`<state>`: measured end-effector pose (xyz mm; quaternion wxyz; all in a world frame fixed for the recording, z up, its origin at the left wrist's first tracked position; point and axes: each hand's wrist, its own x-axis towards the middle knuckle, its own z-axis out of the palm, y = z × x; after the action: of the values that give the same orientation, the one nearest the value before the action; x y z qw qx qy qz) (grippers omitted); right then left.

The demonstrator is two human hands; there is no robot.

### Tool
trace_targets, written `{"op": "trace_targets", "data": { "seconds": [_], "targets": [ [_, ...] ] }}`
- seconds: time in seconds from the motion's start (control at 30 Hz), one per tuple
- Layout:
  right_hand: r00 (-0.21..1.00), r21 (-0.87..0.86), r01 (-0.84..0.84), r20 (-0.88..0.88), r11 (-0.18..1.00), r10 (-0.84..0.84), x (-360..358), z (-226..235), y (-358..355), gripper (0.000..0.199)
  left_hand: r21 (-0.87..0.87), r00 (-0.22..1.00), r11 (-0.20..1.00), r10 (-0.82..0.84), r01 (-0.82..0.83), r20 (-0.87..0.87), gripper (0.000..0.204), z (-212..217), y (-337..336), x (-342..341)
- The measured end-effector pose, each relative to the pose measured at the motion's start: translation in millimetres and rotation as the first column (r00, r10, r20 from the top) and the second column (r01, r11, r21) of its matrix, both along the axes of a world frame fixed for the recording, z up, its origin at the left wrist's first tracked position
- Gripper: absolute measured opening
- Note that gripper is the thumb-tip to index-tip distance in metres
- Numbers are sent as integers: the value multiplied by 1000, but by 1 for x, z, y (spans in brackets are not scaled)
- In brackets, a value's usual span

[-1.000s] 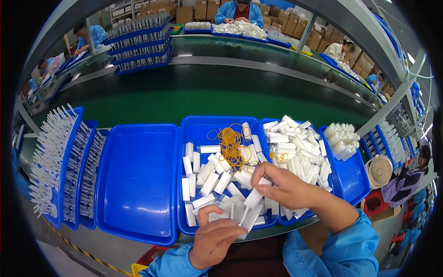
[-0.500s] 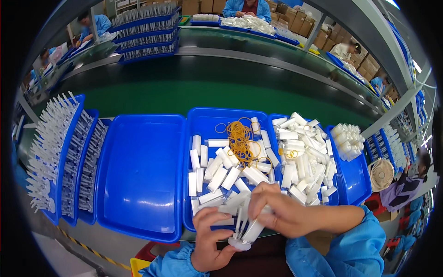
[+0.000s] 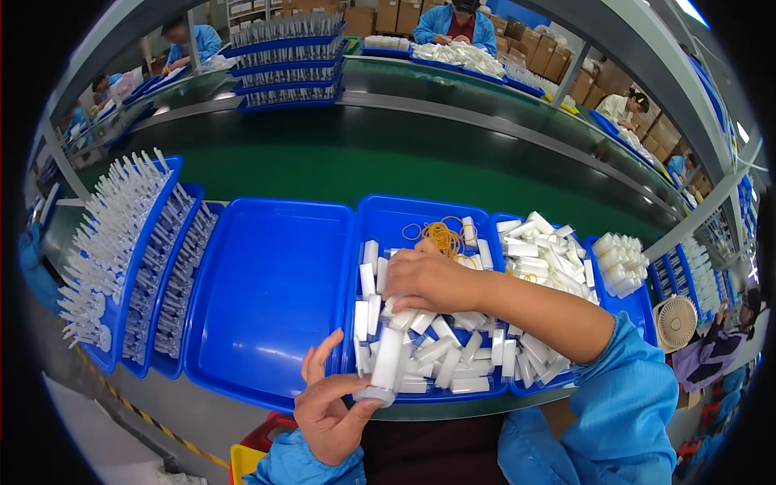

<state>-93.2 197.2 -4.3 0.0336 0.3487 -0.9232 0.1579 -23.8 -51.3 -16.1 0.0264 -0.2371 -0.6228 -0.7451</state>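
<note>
My left hand (image 3: pixel 331 412) pinches the edge of a white part with a round, translucent base (image 3: pixel 374 396) between thumb and fingers; its other fingers stick out. A white rectangular block (image 3: pixel 388 360) stands tilted on that base, seemingly in a clear sleeve. My right hand (image 3: pixel 432 279) reaches into the middle blue tray (image 3: pixel 380 212), fingers curled down among white blocks (image 3: pixel 453 368) in clear sleeves. Its fingertips are partly hidden, so what they grip does not show. Just beyond it lies a heap of yellow-brown rubber bands (image 3: pixel 443 236).
At left stand a bare blue tray (image 3: pixel 271 291) and tilted, stacked trays of white stemmed parts (image 3: pixel 121 234). A tray of more blocks (image 3: pixel 550 259), a bundle of white pieces (image 3: pixel 621 263) and a fan (image 3: pixel 676 323) are at right. Co-workers sit beyond the green belt (image 3: pixel 323 166).
My right hand has left the part in my left hand and moved up and left into the middle tray. My left hand has shifted left with the part. The view has turned slightly.
</note>
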Motion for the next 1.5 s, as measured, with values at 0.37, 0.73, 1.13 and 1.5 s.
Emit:
{"op": "trace_targets", "data": {
  "seconds": [0.37,0.73,1.13,1.5],
  "targets": [
    [699,-636,654,715,410,-8,51,30,-5,11,-181,948,973,-189,145,-256,11,0,14,-2],
    [549,-614,788,741,58,385,80,32,7,20,-230,930,947,-280,226,-237,19,4,26,5],
    [584,-627,747,778,222,233,81,43,8,14,-227,918,940,-307,253,-251,21,3,26,4],
    [764,-578,390,637,717,98,75,62,9,12,-272,873,912,-385,309,-300,13,-7,25,-2]
  ]
}}
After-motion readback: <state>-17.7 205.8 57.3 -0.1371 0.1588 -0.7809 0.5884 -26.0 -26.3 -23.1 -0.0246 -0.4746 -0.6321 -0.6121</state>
